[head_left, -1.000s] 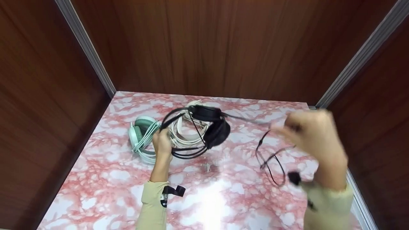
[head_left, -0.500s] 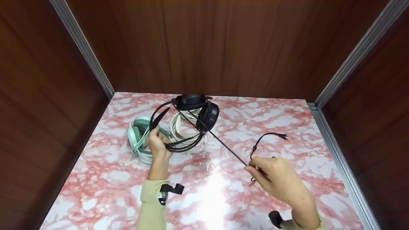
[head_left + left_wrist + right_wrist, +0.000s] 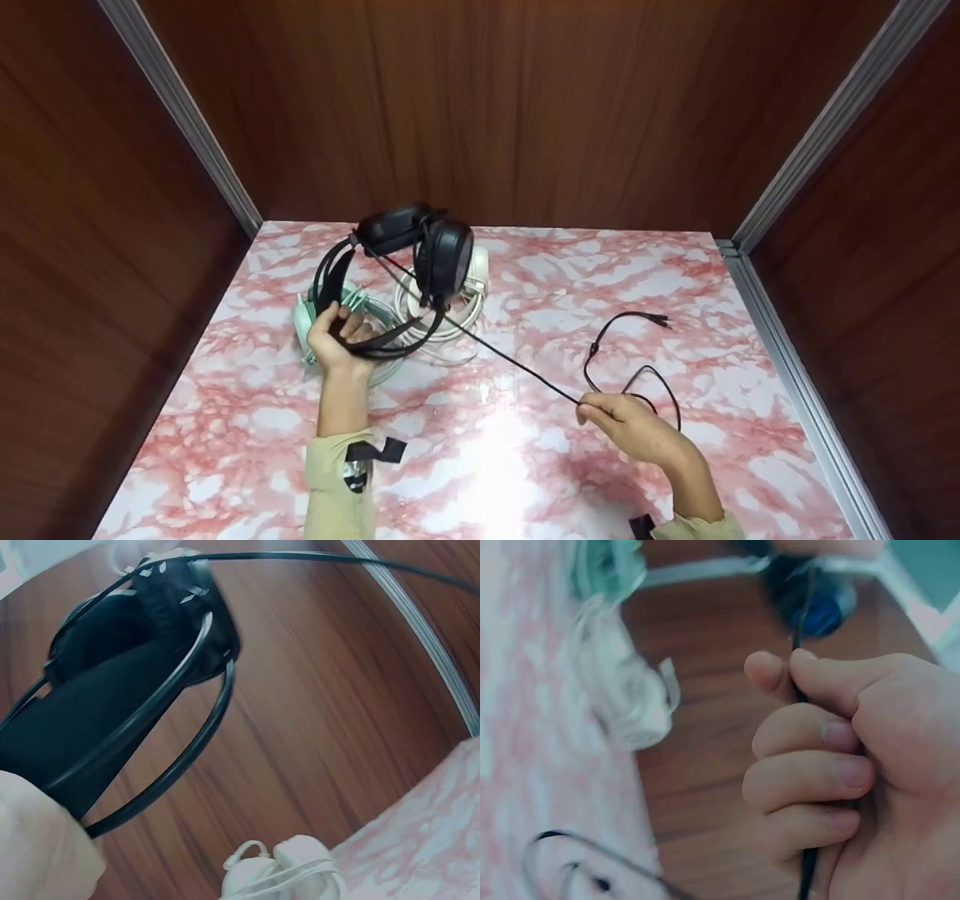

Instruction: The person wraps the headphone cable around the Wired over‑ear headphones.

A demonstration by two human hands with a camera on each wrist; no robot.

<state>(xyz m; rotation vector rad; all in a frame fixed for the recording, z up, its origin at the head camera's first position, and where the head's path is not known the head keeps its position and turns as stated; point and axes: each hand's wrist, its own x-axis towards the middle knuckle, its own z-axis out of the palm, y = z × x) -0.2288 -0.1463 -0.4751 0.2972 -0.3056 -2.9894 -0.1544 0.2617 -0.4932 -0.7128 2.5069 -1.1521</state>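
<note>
My left hand (image 3: 341, 341) grips the headband of black over-ear headphones (image 3: 448, 259), raised above the table with the ear cups pointing up and away. From the headphones a thin black cable (image 3: 517, 363) runs taut down to the right. My right hand (image 3: 634, 427) pinches that cable between thumb and forefinger; in the right wrist view the other fingers (image 3: 810, 780) curl round it too. Past this hand the cable's loose end (image 3: 626, 315), with its plugs, lies on the table. In the left wrist view the headband's two thin bars (image 3: 180, 761) show beside the hand.
Behind the black pair, white headphones (image 3: 480, 266) with a coiled white cable lie on the table. Mint-green headphones (image 3: 304, 319) lie left of them, partly hidden by my left hand. The red-and-white marbled table (image 3: 247, 420) is bounded by brown wooden panels (image 3: 480, 112).
My left hand has shifted left with the black headphones and turned them. My right hand has come down and left from the upper right, drawing the cable straight.
</note>
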